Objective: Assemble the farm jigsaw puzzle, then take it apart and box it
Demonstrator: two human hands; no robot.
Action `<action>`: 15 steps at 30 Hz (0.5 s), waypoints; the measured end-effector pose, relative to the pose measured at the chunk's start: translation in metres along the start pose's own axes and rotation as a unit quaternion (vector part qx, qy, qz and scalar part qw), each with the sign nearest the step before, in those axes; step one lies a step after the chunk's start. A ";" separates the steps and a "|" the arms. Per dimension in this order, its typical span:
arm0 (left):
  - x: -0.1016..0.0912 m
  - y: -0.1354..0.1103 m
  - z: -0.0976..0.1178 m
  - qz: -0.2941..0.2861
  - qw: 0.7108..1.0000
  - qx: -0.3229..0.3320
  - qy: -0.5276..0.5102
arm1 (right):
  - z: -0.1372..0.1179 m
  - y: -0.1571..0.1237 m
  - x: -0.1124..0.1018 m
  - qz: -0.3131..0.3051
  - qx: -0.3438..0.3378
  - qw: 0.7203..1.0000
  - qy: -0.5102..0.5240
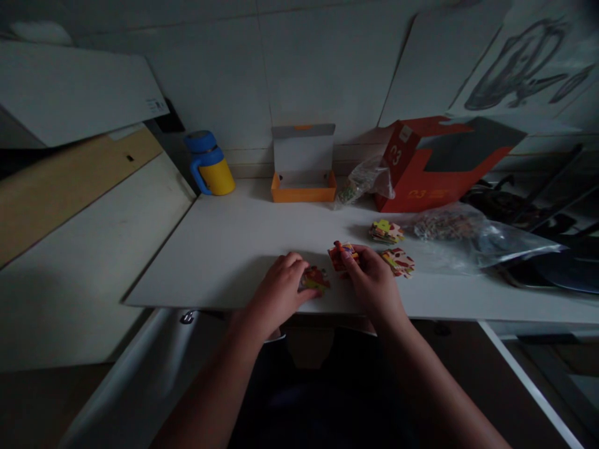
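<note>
Both my hands rest at the near edge of a white table (pixel 243 237). My left hand (pixel 278 288) lies curled over a colourful puzzle piece (pixel 316 277), its fingertips pressing on it. Just to the right, my right hand (pixel 369 274) pinches a small red and orange puzzle piece (pixel 340 255), lifted a little above the tabletop. Two small stacks of puzzle pieces lie close by: one (pixel 399 260) right beside my right hand, another (pixel 386 231) a bit farther back.
An open orange box (pixel 304 181) stands at the back by the wall, with a blue and yellow jug (pixel 210 163) to its left. A red carton (pixel 435 162) and clear plastic bags (pixel 472 237) of pieces lie at the right. A lower white surface (pixel 93 249) adjoins at the left.
</note>
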State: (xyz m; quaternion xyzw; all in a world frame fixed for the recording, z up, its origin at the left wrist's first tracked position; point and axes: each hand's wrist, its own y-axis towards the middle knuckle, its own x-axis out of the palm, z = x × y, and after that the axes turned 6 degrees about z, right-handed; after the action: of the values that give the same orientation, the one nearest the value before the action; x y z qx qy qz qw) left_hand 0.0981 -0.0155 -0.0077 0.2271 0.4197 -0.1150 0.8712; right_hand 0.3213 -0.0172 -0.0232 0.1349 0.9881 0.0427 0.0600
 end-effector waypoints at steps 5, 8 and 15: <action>0.001 0.010 0.004 -0.024 0.999 -0.038 -0.008 | 0.001 -0.004 0.001 -0.015 -0.016 0.999 -0.033; -0.005 0.012 0.005 -0.045 0.996 -0.061 -0.050 | 0.002 -0.004 -0.001 -0.045 -0.029 0.998 -0.014; -0.013 0.014 0.000 -0.050 0.989 -0.031 -0.138 | 0.003 0.000 -0.014 -0.083 -0.071 0.994 -0.002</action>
State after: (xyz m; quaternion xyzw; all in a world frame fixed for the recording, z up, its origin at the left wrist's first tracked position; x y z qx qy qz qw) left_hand 0.0957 -0.0031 0.0074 0.1611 0.3098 -0.1752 0.9205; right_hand 0.3351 -0.0206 -0.0248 0.0480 0.9902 0.1076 0.0749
